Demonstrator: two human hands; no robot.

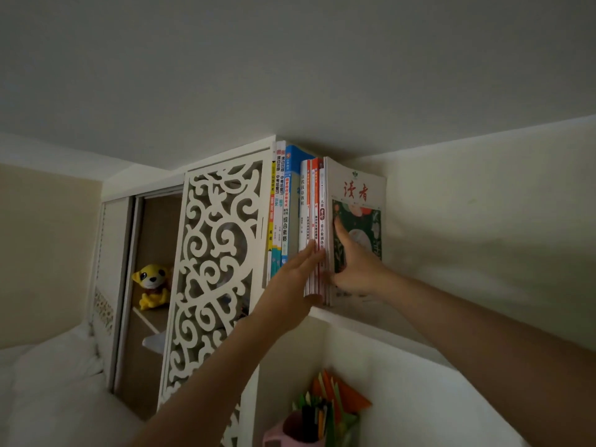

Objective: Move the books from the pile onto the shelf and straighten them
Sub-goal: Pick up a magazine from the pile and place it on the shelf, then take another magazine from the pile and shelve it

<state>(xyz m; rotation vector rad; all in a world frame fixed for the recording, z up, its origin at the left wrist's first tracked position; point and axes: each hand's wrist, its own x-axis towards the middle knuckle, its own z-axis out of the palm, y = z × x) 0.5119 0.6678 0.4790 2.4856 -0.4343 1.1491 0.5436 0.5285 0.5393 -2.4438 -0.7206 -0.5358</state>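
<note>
A row of books stands upright on the top white shelf (317, 314) just under the ceiling. At the left are tall books with yellow, white and blue spines (280, 201). To their right is a group of thin white and orange-red books (311, 204). The rightmost is a magazine (358, 201) with red characters and a green flowered cover. My left hand (290, 285) presses flat with straight fingers against the left side of the thin group, thumb at its bottom edge. My right hand (353, 266) lies flat on the magazine's cover, pushing it toward the others.
A white carved lattice panel (213, 269) stands left of the books. Behind it an open cabinet holds a yellow plush toy (151, 285). Below the shelf, a pink cup (296, 427) holds folded orange and green paper. A white wall closes the right side.
</note>
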